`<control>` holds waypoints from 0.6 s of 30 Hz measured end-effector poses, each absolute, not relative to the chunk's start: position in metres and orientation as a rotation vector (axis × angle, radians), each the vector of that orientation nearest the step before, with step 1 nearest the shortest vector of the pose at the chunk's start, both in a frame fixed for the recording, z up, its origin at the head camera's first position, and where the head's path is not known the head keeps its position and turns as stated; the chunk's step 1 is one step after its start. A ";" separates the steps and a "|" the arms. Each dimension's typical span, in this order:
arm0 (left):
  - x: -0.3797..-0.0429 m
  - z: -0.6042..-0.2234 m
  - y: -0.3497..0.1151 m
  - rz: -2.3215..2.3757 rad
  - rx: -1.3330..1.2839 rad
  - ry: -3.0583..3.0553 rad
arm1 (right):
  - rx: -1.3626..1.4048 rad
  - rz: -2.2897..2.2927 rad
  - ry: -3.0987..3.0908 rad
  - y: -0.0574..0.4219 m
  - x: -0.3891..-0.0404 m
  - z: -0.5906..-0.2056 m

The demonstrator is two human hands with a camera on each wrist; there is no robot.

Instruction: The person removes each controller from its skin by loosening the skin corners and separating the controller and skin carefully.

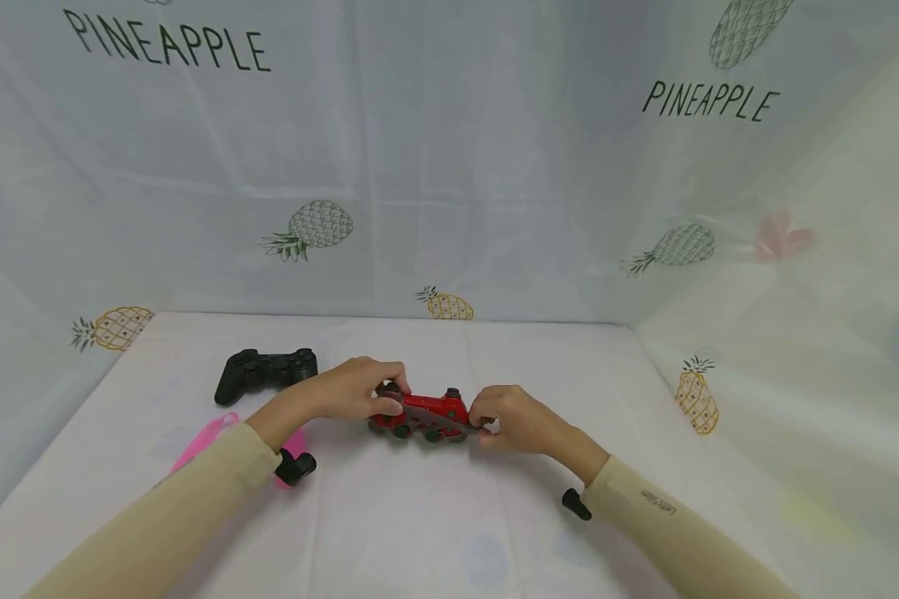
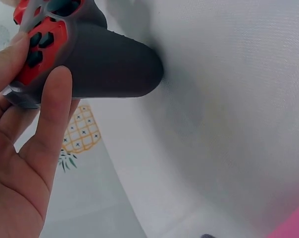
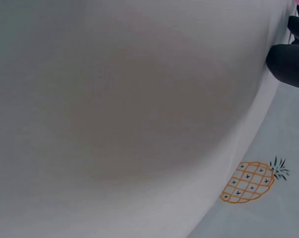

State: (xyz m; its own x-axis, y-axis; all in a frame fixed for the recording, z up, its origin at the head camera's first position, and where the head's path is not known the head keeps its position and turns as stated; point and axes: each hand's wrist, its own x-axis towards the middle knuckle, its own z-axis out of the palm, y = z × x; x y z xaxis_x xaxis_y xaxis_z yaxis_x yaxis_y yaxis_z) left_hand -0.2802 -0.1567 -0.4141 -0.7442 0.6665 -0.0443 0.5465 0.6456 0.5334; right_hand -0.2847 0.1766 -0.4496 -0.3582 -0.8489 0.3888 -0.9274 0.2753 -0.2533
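Observation:
A red game controller [image 1: 424, 413] with dark grips lies at the middle of the white table [image 1: 419, 516]. My left hand [image 1: 360, 389] grips its left end, fingers curled over the top. My right hand [image 1: 511, 418] pinches its right end. In the left wrist view the red controller [image 2: 65, 49] shows its dark grip and black direction pad, with my thumb [image 2: 50, 114] pressed on its edge. The right wrist view shows only the white cloth and a dark controller grip [image 3: 290, 62] at the far right edge; the hand itself is out of sight there.
A black game controller [image 1: 264, 372] rests behind and left of my left hand. A pink object [image 1: 202, 441] lies partly under my left forearm. A pineapple-print white cloth [image 1: 449, 166] covers the table and forms walls behind and on both sides.

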 end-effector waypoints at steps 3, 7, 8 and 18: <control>-0.280 -0.411 -0.157 0.744 0.979 2.627 | 1.682 0.653 -2.367 0.178 -0.285 -0.450; -0.280 -0.409 -0.158 0.753 0.978 2.626 | 1.679 0.612 -2.354 0.175 -0.284 -0.452; -0.281 -0.410 -0.159 0.754 0.979 2.628 | 1.672 0.594 -2.345 0.174 -0.283 -0.453; -0.281 -0.422 -0.159 0.831 1.001 2.608 | 1.540 0.695 -2.360 0.183 -0.269 -0.455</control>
State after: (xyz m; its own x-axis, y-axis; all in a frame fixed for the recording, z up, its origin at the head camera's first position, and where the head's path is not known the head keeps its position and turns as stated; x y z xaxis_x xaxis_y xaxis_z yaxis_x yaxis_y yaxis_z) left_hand -0.2806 -0.1589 -0.4218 -0.7415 0.6709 -0.0081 0.5426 0.6067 0.5810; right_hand -0.2690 0.1826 -0.4545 -0.4164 -0.7937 0.4435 -0.9074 0.3320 -0.2579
